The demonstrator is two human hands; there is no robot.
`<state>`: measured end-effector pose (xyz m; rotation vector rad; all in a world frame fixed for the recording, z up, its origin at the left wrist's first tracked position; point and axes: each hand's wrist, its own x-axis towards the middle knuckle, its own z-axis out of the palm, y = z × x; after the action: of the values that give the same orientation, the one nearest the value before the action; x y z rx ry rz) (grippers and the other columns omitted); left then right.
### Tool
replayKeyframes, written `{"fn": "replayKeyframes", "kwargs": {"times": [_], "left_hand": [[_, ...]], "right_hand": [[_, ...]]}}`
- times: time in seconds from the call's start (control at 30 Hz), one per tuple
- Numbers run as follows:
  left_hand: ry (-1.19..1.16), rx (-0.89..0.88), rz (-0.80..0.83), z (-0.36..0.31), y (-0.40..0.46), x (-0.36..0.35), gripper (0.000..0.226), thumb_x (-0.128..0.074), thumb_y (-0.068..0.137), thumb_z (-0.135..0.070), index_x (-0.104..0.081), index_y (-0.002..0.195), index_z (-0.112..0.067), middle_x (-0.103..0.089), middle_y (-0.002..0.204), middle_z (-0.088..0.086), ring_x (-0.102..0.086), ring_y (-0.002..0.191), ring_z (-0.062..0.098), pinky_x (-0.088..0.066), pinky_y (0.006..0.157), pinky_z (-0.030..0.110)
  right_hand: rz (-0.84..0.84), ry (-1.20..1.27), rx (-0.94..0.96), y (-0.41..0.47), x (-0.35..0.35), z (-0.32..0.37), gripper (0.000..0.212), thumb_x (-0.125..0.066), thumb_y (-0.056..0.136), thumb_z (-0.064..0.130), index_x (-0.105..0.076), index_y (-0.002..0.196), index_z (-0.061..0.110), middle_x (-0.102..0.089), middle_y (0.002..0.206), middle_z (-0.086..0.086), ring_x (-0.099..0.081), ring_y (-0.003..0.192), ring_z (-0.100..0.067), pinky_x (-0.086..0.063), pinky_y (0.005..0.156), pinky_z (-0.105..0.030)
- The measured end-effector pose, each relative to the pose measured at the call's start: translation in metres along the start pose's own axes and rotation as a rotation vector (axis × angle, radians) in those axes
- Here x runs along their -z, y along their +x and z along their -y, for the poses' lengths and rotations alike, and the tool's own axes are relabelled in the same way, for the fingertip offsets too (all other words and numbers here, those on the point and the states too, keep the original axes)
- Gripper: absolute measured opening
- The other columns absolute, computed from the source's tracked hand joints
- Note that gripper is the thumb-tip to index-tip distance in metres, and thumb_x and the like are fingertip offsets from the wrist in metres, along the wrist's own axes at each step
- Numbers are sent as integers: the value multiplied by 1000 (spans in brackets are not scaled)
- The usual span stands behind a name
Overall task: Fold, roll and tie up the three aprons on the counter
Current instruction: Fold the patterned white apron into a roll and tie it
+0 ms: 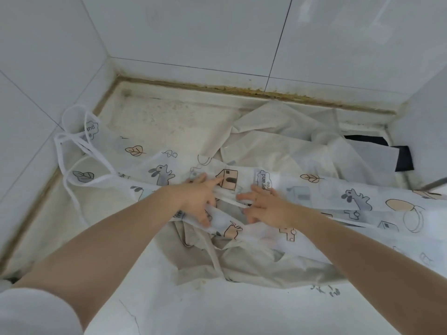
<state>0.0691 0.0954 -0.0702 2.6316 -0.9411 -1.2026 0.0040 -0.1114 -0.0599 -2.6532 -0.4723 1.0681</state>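
Three aprons on my counter, none rolled yet.
The printed translucent apron [326, 194] lies spread across the middle, its white ties [72, 151] trailing left. A beige apron [254, 264] lies crumpled under it; a pale apron [278, 141] lies rumpled behind.

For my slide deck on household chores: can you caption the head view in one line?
Both hands, left hand and right hand, work a white tie strap on the printed apron spread over a beige apron on the counter.
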Motion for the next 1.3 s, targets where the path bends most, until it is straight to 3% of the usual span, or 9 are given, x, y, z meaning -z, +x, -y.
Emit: {"fn": "replayKeyframes", "kwargs": {"times": [0.1,0.3,0.47,0.6,0.77,0.9,1.1,1.2,1.3], "left_hand": [[37,0,20,0,-3,-3,40,-74,74,-32,-65,110,-19,18,154,-17,22,142,21,0,115,46],[195,-20,20,-2,-5,3,28,-75,70,-39,-52,79,-26,16,157,-6,12,144,29,-13,114,50],[245,-66,-64,1,-2,5,50,-79,62,-44,-48,94,-21,8,157,-6,-6,141,29,-37,99,40],[257,-55,-119,6,1,9,99,-81,58,-48,-28,137,-21,0,156,-3,-16,140,25,-40,98,39],[348,27,-262,17,-2,13,128,-77,53,-64,-1,148,-27,7,157,-3,3,145,23,-3,115,53],[383,65,-367,32,-5,16,114,-71,50,-74,-19,138,-22,6,155,1,14,143,24,14,113,53],[393,79,-336,46,-7,17,112,-67,54,-76,-19,145,-31,9,157,4,13,144,28,14,112,55],[430,28,-334,47,-4,18,102,-64,56,-77,-30,142,-33,12,157,1,14,144,28,17,109,53],[435,51,-323,46,-2,19,114,-65,54,-78,-21,146,-27,9,158,-2,10,145,26,16,110,54]], "right_hand": [[-10,-28,-47,2,-1,-2,24,-46,95,29,-64,79,30,-9,157,17,13,146,-16,12,115,-53],[-216,-204,-43,8,10,-12,26,-49,95,24,-55,120,27,-18,154,3,-19,143,-20,-41,99,-36],[-218,-278,-75,16,12,-15,36,-57,86,11,-42,118,19,-31,139,-1,-32,128,-22,-44,77,-32],[-297,-197,-170,25,25,-8,32,-43,84,-5,-38,108,16,-51,106,-8,-52,94,-28,-41,69,-34],[-379,107,-262,31,47,-19,16,-38,92,3,-31,98,16,-49,88,-10,-49,78,-28,-37,68,-33],[-369,207,-248,34,52,-25,11,-36,94,5,-32,98,14,-49,79,-6,-48,75,-25,-37,67,-33],[-319,-241,-56,35,53,2,32,-42,82,-8,-41,94,21,-38,130,-1,-49,95,-26,-38,68,-29],[-331,-621,79,48,45,17,47,-49,89,6,-46,128,32,3,158,-2,-18,139,-26,-25,110,-37],[-384,-652,164,66,32,30,64,-46,95,16,-18,146,42,19,157,-2,-4,145,-26,-11,116,-41]]}}
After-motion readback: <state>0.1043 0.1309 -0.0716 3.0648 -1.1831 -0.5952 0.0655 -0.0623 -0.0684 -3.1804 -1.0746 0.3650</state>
